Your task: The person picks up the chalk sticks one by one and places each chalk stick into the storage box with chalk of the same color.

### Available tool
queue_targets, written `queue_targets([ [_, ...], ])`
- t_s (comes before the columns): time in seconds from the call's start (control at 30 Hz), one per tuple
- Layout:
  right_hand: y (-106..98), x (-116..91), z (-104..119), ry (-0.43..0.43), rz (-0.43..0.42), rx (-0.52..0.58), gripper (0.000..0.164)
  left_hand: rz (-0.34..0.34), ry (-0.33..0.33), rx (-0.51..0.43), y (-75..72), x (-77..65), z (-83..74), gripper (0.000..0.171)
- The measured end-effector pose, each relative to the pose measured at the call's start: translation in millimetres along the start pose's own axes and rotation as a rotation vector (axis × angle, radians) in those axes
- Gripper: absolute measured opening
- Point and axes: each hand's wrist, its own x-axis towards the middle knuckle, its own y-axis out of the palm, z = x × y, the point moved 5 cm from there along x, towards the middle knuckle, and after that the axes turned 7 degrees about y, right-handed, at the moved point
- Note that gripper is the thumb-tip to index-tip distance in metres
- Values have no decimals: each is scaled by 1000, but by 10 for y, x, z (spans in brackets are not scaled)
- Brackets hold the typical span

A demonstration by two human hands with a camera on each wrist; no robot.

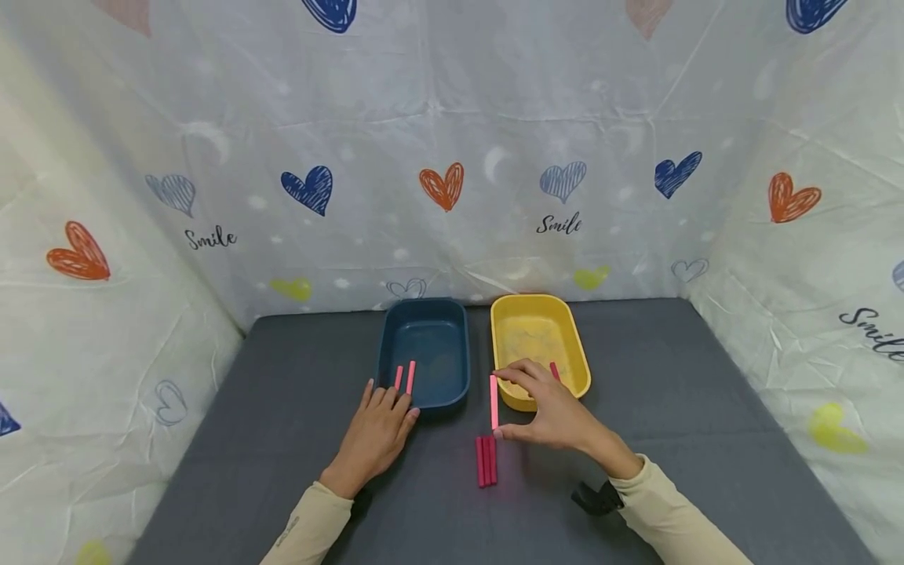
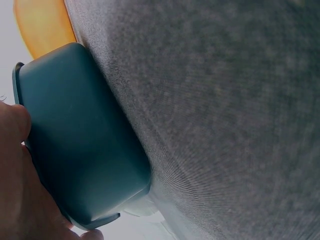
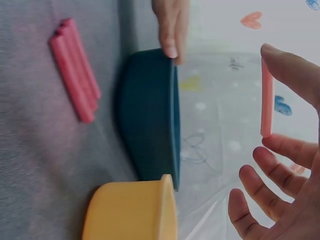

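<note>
My right hand pinches a slim light-pink stick by its two ends, between thumb and index finger. In the right wrist view the other fingers are spread away from the stick. The left hand rests on the near rim of a dark blue tub, its fingers reaching over the edge. Inside that tub lean two light-pink sticks, partly hidden by the fingers. Several dark-pink sticks lie side by side on the cloth below the held one.
A yellow tub stands to the right of the blue one, with a dark-pink stick inside, partly covered by the right hand. Grey cloth covers the table. Curtains printed with hearts enclose the back and sides.
</note>
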Motion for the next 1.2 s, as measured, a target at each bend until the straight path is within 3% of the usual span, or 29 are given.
queue_targets([
  [0.4,11,239,144,53,-13,130,77,0,-5,1,17,-54,4,24],
  [0.6,15,381,265,33,-16,120,75,-2,-11,2,20,-49,9,25],
  [0.9,54,559,393,4,3,161,72,47,-41,-5,50,-32,21,34],
  [1.2,152,766,452,15,12,179,74,21,-24,-8,39,-21,11,31],
])
